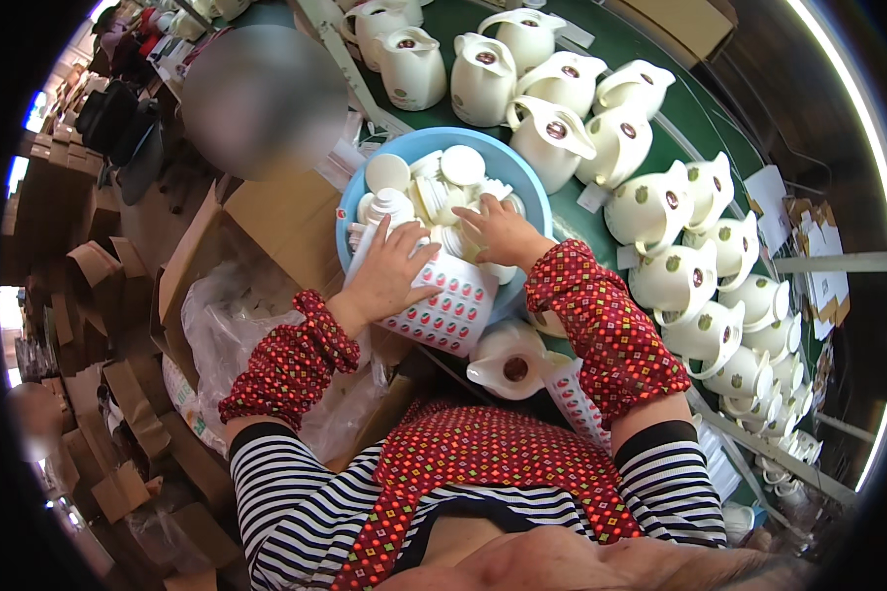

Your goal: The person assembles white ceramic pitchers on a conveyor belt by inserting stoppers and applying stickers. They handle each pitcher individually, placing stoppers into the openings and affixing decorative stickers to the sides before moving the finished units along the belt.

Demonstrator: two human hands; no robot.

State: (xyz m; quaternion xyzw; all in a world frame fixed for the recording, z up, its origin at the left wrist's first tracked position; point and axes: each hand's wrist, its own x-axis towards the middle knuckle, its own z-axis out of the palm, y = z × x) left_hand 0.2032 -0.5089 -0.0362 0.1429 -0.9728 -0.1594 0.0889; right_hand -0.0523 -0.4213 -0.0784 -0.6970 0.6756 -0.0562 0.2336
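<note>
My left hand lies over a white sheet of small red-and-green stickers, its fingers spread and the thumb resting on the printed side. The sheet leans across the near rim of a blue plastic basin filled with white round lids. Inside the basin, my right hand reaches onto the lids with fingers apart; no lid shows clearly gripped. Close below the basin is a cream jug with a dark brown oval spot on it. Another sticker sheet hangs beside my right forearm.
Many cream jugs stand in rows on a green conveyor belt at the far side and right. An open cardboard box with clear plastic lining is at my left. Further left are stacked cartons. A person is across from me.
</note>
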